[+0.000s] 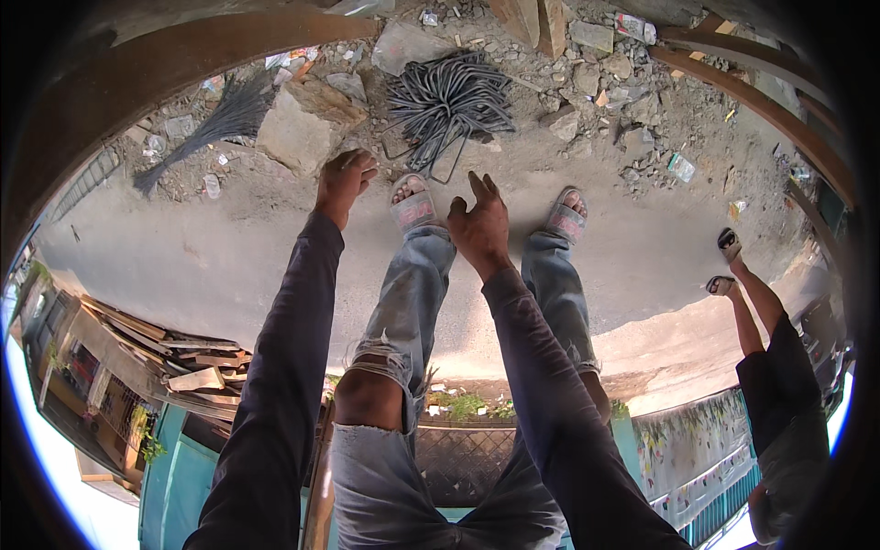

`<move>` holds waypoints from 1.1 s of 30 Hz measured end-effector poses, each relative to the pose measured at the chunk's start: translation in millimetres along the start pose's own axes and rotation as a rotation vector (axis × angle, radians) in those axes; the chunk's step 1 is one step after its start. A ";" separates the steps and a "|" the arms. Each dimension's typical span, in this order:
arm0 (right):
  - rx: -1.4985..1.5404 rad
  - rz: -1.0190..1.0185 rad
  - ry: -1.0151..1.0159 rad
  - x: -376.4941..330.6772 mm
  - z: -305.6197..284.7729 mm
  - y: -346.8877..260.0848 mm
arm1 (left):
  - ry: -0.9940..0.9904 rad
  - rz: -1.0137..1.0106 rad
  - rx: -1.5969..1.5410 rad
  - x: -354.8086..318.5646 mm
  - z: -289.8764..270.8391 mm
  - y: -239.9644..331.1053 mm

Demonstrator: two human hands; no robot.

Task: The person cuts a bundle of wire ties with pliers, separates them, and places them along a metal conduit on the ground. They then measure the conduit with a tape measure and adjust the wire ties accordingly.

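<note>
A heap of bent dark metal rods (449,96) lies on the dusty ground in front of my feet, with one squared loop of rod reaching toward my left sandal. Left of that heap, beside a large broken stone block (298,128), hovers my left hand (345,183). Its fingers are curled in, and whatever they may hold is hidden. My right hand (481,225) hangs between my two sandals, below the near end of the rods. Its thumb stands apart, two fingers stretch forward, and nothing shows in its grip.
A bundle of thin dark wires (215,119) lies to the left. Rubble and litter (632,101) cover the far ground. At the right, another person (779,385) stands in black sandals. Stacked wood pieces (197,362) are behind me on the left.
</note>
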State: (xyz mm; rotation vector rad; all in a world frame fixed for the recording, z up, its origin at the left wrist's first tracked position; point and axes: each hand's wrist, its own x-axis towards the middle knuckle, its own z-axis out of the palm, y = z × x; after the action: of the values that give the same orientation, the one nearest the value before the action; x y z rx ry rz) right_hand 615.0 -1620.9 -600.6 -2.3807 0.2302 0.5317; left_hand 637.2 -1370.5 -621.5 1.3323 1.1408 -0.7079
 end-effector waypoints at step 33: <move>-0.431 -0.940 0.855 212.6 -703.9 -407.4 | -0.071 -0.136 -0.185 -326.5 168.8 -62.7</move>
State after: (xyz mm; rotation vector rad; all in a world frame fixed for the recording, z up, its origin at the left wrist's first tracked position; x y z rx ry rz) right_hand 1149.3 -1779.9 28.6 -2.6135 -0.6810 -0.9616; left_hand 507.8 -1610.2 -366.8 1.0744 1.2170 -0.7235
